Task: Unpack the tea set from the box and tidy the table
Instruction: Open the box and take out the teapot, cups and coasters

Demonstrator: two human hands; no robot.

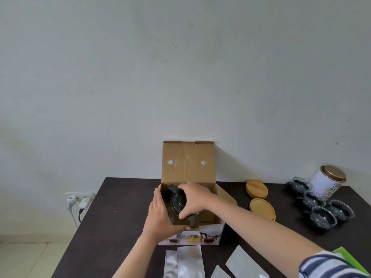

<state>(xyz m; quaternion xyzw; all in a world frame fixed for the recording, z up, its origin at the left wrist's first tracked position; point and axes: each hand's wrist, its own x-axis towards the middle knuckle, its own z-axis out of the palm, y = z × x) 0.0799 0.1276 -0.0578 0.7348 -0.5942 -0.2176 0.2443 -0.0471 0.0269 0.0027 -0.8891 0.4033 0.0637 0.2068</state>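
Open corrugated cardboard box [188,167] at table's [124,207] far edge, lid flap upright against wall. Inside: glass teapot [176,203] with round black lid, dark handle toward far-left corner. Right hand [193,198] curled over lid, grasping teapot. Left hand [160,215] flat against teapot's left side, fingers straight, thumb under near side; perhaps touching box wall too, hard to tell. Right of box: two round bamboo lids [259,198]. Toward far-right corner: clear glass cups [321,205], white cylindrical tin [328,182] with gold lid. Near edge: silvery foil pouches [185,261].
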